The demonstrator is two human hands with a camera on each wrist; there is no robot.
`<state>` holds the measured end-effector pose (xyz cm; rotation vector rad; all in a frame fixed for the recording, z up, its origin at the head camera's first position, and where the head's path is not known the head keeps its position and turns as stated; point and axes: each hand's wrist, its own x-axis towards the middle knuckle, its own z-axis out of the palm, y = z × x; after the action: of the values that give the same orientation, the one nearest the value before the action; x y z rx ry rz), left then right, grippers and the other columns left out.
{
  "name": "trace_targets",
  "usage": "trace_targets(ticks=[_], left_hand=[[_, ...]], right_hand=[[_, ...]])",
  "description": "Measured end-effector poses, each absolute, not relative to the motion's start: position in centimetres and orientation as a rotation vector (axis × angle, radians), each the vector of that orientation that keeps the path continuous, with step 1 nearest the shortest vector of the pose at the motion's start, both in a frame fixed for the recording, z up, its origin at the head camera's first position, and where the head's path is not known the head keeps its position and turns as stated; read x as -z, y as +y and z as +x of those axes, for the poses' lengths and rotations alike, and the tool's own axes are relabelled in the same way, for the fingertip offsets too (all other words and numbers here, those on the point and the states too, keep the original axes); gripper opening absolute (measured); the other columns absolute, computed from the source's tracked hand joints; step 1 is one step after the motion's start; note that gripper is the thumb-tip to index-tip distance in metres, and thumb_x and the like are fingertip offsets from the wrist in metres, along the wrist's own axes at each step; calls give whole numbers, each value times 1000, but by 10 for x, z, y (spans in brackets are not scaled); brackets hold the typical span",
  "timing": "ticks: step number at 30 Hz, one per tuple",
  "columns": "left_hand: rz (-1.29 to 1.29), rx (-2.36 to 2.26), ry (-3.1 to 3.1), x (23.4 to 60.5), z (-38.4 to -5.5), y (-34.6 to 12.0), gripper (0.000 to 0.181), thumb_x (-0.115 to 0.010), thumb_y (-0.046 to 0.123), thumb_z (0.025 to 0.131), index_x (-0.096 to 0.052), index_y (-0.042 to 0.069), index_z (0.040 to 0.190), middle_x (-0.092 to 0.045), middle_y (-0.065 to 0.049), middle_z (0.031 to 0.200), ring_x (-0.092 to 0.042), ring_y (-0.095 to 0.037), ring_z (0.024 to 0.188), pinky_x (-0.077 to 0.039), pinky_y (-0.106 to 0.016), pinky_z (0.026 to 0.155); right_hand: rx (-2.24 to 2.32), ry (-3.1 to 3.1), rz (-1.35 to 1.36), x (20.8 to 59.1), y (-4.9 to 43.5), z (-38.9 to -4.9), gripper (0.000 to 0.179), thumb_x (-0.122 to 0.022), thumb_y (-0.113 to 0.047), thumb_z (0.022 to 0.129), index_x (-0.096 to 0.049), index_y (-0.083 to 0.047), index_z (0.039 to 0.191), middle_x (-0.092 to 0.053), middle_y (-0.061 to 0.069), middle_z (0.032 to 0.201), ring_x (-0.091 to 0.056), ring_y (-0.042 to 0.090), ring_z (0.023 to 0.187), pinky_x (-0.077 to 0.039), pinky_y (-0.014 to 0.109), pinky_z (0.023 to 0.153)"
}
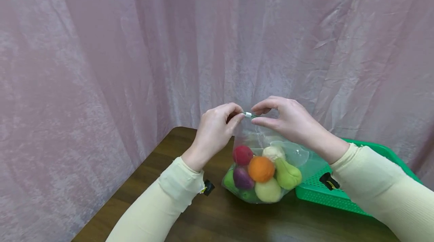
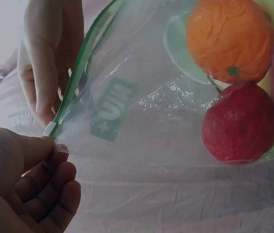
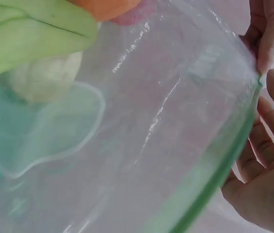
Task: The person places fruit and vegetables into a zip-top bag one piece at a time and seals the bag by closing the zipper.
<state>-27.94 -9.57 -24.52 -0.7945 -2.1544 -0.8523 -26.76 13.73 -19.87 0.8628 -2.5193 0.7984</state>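
Note:
A clear slider zip bag (image 1: 249, 136) stands on the table, bulging at the bottom with toy fruit and vegetables. Inside are an orange (image 1: 261, 169), a red fruit (image 1: 242, 155), a purple piece (image 1: 243, 178), a pale green pear-shaped piece (image 1: 288, 174) and several others. My left hand (image 1: 217, 123) pinches the bag's top corner between thumb and forefinger. Right beside that pinch sits the white slider (image 2: 50, 128) on the green zip. My right hand (image 1: 291, 117) is at the zip edge, thumb and fingers spread on either side of it.
A green perforated basket (image 1: 339, 202) stands to the right of the bag, partly behind my right forearm. The dark wooden table (image 1: 162, 151) ends at a pinkish curtain (image 1: 135, 46) behind and to the left.

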Motion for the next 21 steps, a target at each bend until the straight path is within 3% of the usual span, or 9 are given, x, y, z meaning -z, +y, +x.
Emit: trace_targets(ticks=[8,21], left_hand=[[-838,856,-2116,247,-277,-88,4,-82,14,101,-79,13,99,-73,4,89,-61,-11,75,-52,-29,71],[-835,889,-2090,251,-280,-95,6,-80,9,102,-76,13,100,-69,4,89,-60,-12,76,-52,-30,71]], right_hand=[[-760,-2482,850,203,129,-268,9,-85,-21,99,-86,-15,106,-78,-4,98,-71,16,94,-55,44,89],[-666,-2580,786,204,137,-265,5,-83,-24,101,-84,-19,102,-76,-7,95,-69,15,91,-55,43,86]])
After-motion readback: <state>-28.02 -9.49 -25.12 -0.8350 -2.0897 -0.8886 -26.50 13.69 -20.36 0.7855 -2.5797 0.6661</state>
